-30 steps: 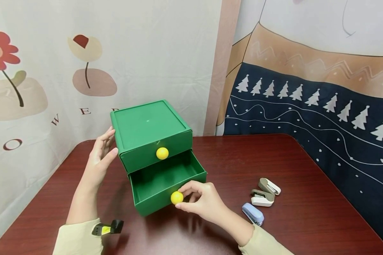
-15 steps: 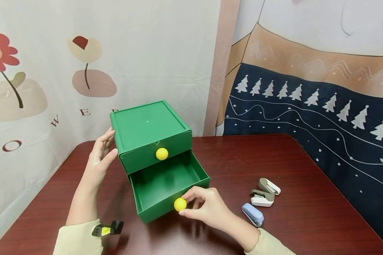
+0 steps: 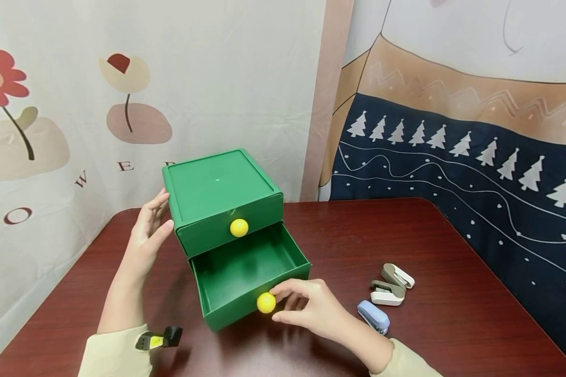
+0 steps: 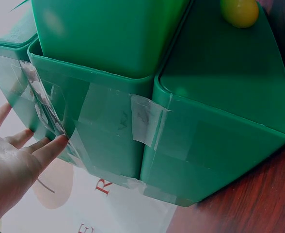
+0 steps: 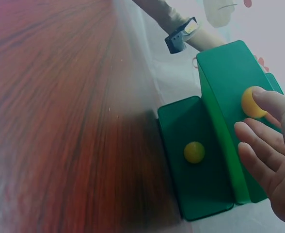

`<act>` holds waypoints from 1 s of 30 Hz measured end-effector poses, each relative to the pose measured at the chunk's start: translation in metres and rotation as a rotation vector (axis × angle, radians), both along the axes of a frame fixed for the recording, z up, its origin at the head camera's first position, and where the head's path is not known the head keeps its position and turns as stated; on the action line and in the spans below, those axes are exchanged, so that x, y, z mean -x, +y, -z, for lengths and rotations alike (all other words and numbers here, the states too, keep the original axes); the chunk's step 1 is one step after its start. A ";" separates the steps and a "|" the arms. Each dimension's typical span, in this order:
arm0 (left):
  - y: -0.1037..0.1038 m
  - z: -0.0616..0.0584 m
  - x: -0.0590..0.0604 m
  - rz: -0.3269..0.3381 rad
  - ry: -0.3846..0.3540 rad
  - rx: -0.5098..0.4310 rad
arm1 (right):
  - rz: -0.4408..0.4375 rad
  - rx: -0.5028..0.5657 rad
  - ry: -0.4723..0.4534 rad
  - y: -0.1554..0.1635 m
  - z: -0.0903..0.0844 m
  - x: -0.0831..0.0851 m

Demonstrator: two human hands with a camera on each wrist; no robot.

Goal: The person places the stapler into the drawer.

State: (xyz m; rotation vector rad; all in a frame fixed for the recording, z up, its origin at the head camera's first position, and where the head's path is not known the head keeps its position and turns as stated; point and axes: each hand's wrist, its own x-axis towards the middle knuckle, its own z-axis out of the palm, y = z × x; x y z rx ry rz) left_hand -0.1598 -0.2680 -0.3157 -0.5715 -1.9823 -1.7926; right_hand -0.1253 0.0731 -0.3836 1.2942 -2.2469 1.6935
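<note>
A green plastic drawer cabinet [image 3: 221, 183] stands on the table, its middle drawer [image 3: 231, 310] pulled out and bare inside. My right hand [image 3: 313, 309] is at that drawer's yellow knob [image 3: 266, 302], fingers loosened. The index fingertip is right beside the knob, while the thumb is apart from it in the head view. My left hand [image 3: 146, 235] rests its extended fingers on the cabinet's left side, near clear tape [image 4: 150, 119] in the left wrist view. The top drawer's knob [image 3: 239, 228] sits above. The bottom drawer's knob [image 5: 194, 152] shows in the right wrist view.
Several small items lie right of the cabinet: a blue mini stapler [image 3: 373, 315] and two white-and-brown mini staplers [image 3: 388, 294]. Printed cloths [image 3: 245, 78] hang behind the dark red wooden table [image 3: 349, 235]. A black strap device [image 3: 158, 339] is on the left sleeve.
The middle drawer has come further out toward me, with my right hand pinching its knob. Since then my right thumb has parted from the knob. The left hand has stayed put.
</note>
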 end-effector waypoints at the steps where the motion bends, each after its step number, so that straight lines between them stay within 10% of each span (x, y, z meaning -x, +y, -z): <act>1: 0.000 0.000 0.000 0.001 0.000 -0.001 | -0.003 -0.011 -0.002 0.002 0.000 0.000; 30: 0.000 0.000 0.000 0.003 -0.004 0.000 | 0.102 -0.181 0.120 0.089 0.002 0.010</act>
